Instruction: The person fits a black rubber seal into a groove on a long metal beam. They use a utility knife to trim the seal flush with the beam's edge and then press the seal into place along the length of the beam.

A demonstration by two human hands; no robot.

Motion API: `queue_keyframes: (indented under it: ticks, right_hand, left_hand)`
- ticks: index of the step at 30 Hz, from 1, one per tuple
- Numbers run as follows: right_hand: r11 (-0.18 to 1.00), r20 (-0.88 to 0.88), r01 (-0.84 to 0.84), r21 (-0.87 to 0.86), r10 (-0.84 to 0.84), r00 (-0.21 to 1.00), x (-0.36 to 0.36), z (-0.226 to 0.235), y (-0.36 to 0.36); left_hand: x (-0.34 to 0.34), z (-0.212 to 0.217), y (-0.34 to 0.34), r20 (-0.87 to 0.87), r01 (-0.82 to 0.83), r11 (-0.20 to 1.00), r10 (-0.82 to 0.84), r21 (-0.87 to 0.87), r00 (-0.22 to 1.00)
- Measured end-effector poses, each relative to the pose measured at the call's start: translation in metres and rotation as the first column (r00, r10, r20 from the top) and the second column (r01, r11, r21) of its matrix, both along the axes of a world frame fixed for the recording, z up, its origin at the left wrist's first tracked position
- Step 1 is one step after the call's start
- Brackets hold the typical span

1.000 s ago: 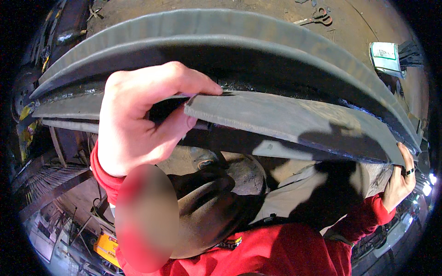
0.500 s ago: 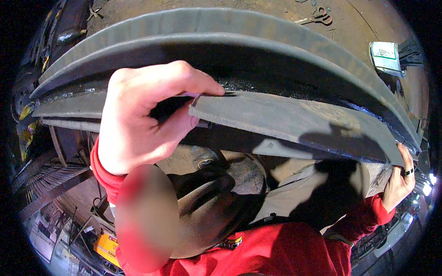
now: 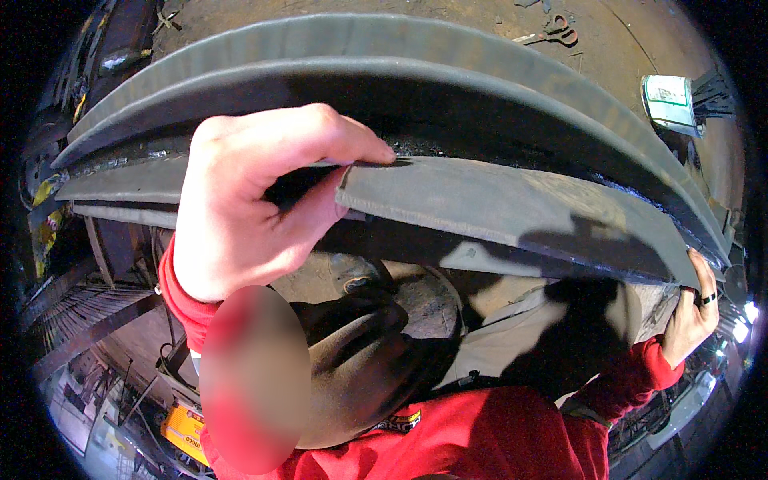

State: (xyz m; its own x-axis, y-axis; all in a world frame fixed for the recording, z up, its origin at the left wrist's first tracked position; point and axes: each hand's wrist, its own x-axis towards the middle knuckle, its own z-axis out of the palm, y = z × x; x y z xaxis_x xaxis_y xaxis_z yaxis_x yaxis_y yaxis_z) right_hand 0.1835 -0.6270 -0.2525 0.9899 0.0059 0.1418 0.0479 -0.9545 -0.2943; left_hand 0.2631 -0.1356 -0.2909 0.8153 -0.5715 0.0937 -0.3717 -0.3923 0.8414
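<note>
Bearing printed lettering on its side, an orange box [image 3: 186, 428] is sitting low at the left, while a white container [image 3: 669, 104] at the upper right is showing a green-bordered label whose print is too small to make out; a small patch [image 3: 398, 422] with yellow on it is marking the front of the person's red sweatshirt [image 3: 496, 432]. The grey plate [image 3: 480, 200] is lying just nearer the person than a long curved steel piece [image 3: 384, 38], its long axis running from left to right across the view and sloping down toward the right. Its cut left end is facing the left hand [image 3: 248, 208], which is pinching that end, index finger on top and thumb at the edge. The right hand [image 3: 690, 320] is grasping the far right end, fingers over the edge, a dark ring [image 3: 708, 299] circling one of them. A shadow is falling across the right half of the plate. Beyond the curved piece, a brown, dirt-marked surface is spreading out, where scissors [image 3: 560, 34] with reddish handles are lying and dark rods [image 3: 714, 94] are sticking out of the container. A rack of dark bars [image 3: 72, 308] is standing at the left, and bright lights [image 3: 742, 328] are glowing at the right rim.
</note>
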Motion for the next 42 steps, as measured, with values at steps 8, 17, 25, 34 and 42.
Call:
queue_keyframes:
  ticks: [8, 17, 25, 34, 42]
  right_hand:
    - [0.999, -0.030, 0.021, -0.036, -0.022, 0.999, 0.0000, 0.0030, 0.0022]
    - [0.999, -0.005, 0.009, -0.037, -0.009, 1.000, 0.0034, 0.0038, 0.0031]
    - [0.999, -0.024, 0.047, -0.001, -0.047, 0.999, 0.0028, 0.0004, 0.0049]
    - [0.999, -0.041, 0.039, -0.023, -0.040, 0.998, 0.0019, 0.0004, 0.0064]
    - [0.998, -0.053, 0.051, -0.022, -0.052, 0.997, 0.0002, -0.0019, 0.0044]
  left_hand:
    - [0.0004, 0.0000, -0.0014, 0.005, 0.001, 0.999, -0.001, 0.036, 1.000]
    - [-0.0034, -0.0002, -0.0023, 0.006, -0.075, 0.997, 0.075, 0.010, 0.997]
    - [-0.0022, 0.0007, -0.0010, 0.020, -0.057, 0.998, 0.056, 0.037, 0.998]
    - [-0.0012, 0.0022, -0.0025, 0.004, -0.045, 0.995, 0.045, 0.086, 0.999]
    - [-0.0009, 0.0029, -0.0017, 0.008, -0.028, 0.993, 0.028, 0.111, 1.000]
